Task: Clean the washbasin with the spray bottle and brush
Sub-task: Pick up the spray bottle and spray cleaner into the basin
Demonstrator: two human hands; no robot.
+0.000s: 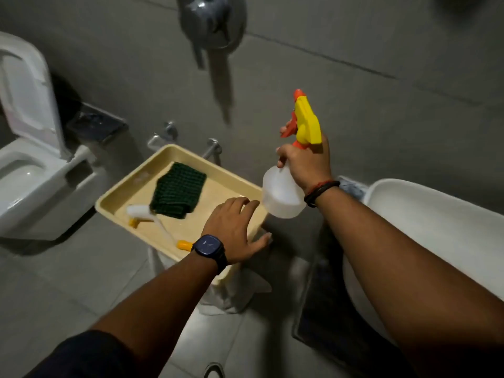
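Note:
My right hand (305,165) grips the neck of a translucent white spray bottle (281,195) with a yellow and orange trigger head, held in the air beside the right end of a cream tray (114,197). My left hand (234,227) hovers open over the tray's near right corner, fingers spread, holding nothing. In the tray lies a white brush (152,218) with orange ends and a folded dark green cloth (177,190). The white washbasin (436,219) curves in at the right edge, partly hidden by my right forearm.
A white toilet (32,170) with its lid up stands at the left. The tray rests on a white stand over the grey tiled floor. Chrome fittings (212,23) hang on the grey wall. A dark mat (324,304) lies below the basin.

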